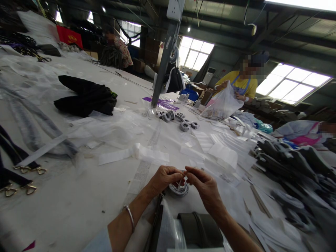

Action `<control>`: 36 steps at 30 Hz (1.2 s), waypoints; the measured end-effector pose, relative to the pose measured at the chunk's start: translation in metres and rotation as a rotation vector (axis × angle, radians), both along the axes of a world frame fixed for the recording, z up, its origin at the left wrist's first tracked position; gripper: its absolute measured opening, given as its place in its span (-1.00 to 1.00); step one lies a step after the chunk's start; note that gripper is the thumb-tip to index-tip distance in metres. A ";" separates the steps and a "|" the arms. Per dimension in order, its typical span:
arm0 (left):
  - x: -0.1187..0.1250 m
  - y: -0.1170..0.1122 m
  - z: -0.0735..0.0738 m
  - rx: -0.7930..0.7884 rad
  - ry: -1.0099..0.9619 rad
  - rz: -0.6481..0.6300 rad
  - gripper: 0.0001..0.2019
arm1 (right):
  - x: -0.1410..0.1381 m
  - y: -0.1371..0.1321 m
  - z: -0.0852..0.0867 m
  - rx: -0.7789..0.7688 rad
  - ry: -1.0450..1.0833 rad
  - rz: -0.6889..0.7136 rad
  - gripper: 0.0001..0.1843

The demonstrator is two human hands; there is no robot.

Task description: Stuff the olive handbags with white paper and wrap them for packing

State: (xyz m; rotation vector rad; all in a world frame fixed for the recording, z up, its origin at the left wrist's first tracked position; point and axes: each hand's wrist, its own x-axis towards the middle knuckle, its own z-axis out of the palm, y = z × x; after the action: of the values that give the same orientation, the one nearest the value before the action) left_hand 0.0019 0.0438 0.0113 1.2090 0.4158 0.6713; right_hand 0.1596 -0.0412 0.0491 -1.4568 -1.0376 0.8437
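Observation:
My left hand point(166, 179) is closed at the upper edge of a small grey-and-white coil point(180, 191), some of its fingers curled into the ring. My right hand point(203, 182) pinches right beside it, the fingertips of both hands nearly meeting. A thin pale strand shows inside the ring; what exactly the right fingertips grip is too small to make out. Below the hands lies a dark olive rolled piece point(201, 229) beside clear plastic film point(174, 224).
More grey coils point(184, 126) lie by a metal post point(164, 66). Black fabric point(86, 96), straps with gold hooks point(30, 188) and white foam strips point(149, 154) spread over the table at left. Dark olive pieces point(286, 164) pile at right. A person in yellow point(248, 84) handles a plastic bag point(223, 103).

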 end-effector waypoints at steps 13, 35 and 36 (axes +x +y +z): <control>0.008 -0.002 -0.010 0.133 0.137 0.123 -0.67 | -0.003 0.001 -0.012 0.132 -0.112 -0.112 -0.52; 0.000 0.012 -0.018 0.697 0.634 0.404 -0.64 | 0.110 -0.047 0.076 0.134 -0.752 -0.798 -0.57; 0.000 0.013 -0.019 0.725 0.698 0.375 -0.58 | 0.106 -0.048 0.075 0.134 -0.684 -0.789 -0.53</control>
State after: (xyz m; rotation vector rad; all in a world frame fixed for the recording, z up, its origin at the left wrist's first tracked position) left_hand 0.0016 0.0565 -0.0082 2.0937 1.0586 0.7299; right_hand 0.2656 -0.0894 0.1244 -1.8772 -0.8433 -0.3080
